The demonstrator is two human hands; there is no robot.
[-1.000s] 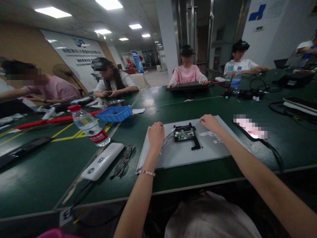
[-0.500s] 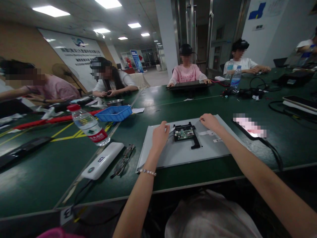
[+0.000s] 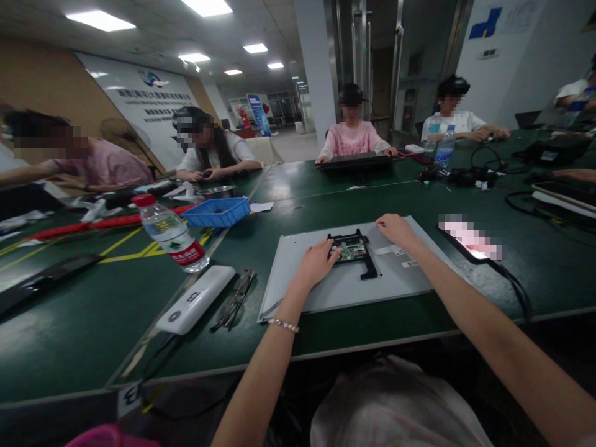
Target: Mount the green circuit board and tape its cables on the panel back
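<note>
A flat grey panel (image 3: 298, 285), which looks like the back of a display, lies on the green table. On its middle sits a black bracket (image 3: 369, 268) with a green circuit board (image 3: 352, 250). My left hand (image 3: 317, 264) is laid over the left side of the bracket and board, its fingers stretched out and thumb apart. Closed at the panel's far edge, my right hand (image 3: 395, 228) has bent fingers whose tips are partly hidden. Near it, a pale ribbon strip (image 3: 385, 250) runs across the panel.
Left of the panel are glasses (image 3: 234, 300), a white power bank (image 3: 196, 300) with a cable, a water bottle (image 3: 174, 236) and a blue tray (image 3: 218, 213). A phone (image 3: 470, 239) with a cable lies to the right. Several people sit around the table.
My left hand has moved right and down from the panel's far left part onto the bracket and board, its fingers opening out. My right hand has stayed at the far edge.
</note>
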